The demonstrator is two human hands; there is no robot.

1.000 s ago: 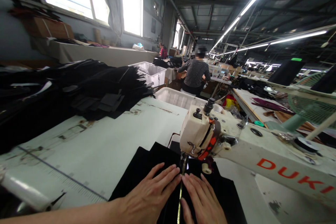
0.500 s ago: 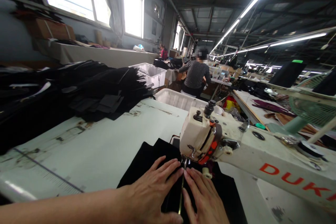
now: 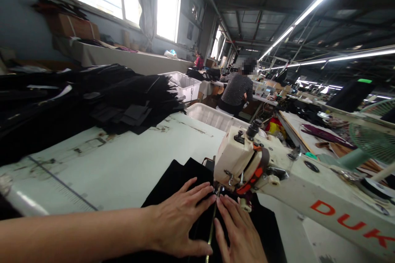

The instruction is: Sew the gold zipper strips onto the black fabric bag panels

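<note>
A piece of black fabric (image 3: 166, 181) lies flat under the needle end of a cream sewing machine (image 3: 236, 160) with red lettering. Down its middle runs a thin gold-coloured strip (image 3: 210, 234) that looks like zipper teeth. My left hand (image 3: 182, 218) rests on the cloth to the left of this strip, fingers spread and fingertips close to the presser foot (image 3: 217, 191). On the strip's other side my right hand (image 3: 237, 230) lies on the cloth, fingers stretched toward the foot. Both hands press from above without gripping. The needle tip is too small to make out.
A big heap of black fabric pieces (image 3: 123, 94) covers the table's left rear. Behind the pale tabletop (image 3: 132, 152) stand white plastic bins (image 3: 203, 116). A co-worker (image 3: 236, 92) sits farther back. A green fan (image 3: 373, 127) is at right.
The camera view has tilted and shifted slightly, moving the room rightward in the picture. Both hands keep almost the same place beside the presser foot. The co-worker's posture has shifted a little.
</note>
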